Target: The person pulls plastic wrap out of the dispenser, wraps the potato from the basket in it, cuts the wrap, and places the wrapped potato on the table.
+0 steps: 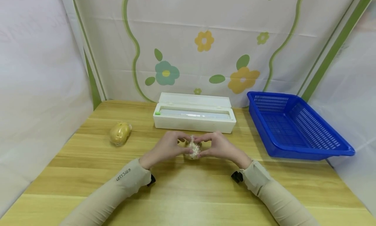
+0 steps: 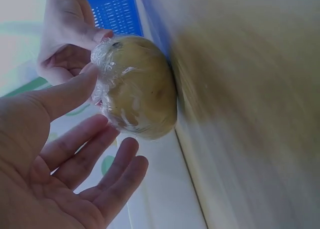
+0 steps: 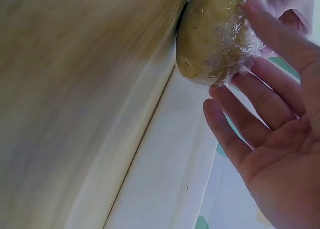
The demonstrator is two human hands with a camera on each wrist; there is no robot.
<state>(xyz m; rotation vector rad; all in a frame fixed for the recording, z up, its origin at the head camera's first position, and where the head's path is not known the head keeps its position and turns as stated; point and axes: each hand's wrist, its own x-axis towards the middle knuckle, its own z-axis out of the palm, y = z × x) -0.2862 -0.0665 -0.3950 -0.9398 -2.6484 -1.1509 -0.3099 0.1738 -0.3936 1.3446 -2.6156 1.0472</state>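
Observation:
A potato (image 1: pixel 192 154) wrapped in cling film (image 2: pixel 106 64) stands on the wooden table (image 1: pixel 188 200) between the two hands. From the left, the left hand (image 1: pixel 168 146) pinches the bunched film on top with its thumb and forefinger. The right hand (image 1: pixel 219 147) does the same from the right. In both wrist views the other fingers of each hand spread out beside the potato. Its underside touches the table. Over to the left lies a second potato (image 1: pixel 120 134), also in clear film, with no hand near it.
Just behind the hands sits a white cling film box (image 1: pixel 194 124), its lid (image 1: pixel 195 99) raised and a green slider (image 1: pixel 157 113) at its left end. A blue plastic basket (image 1: pixel 311 153) stands at the right. Flowered cloth (image 1: pixel 188 62) hangs behind the table.

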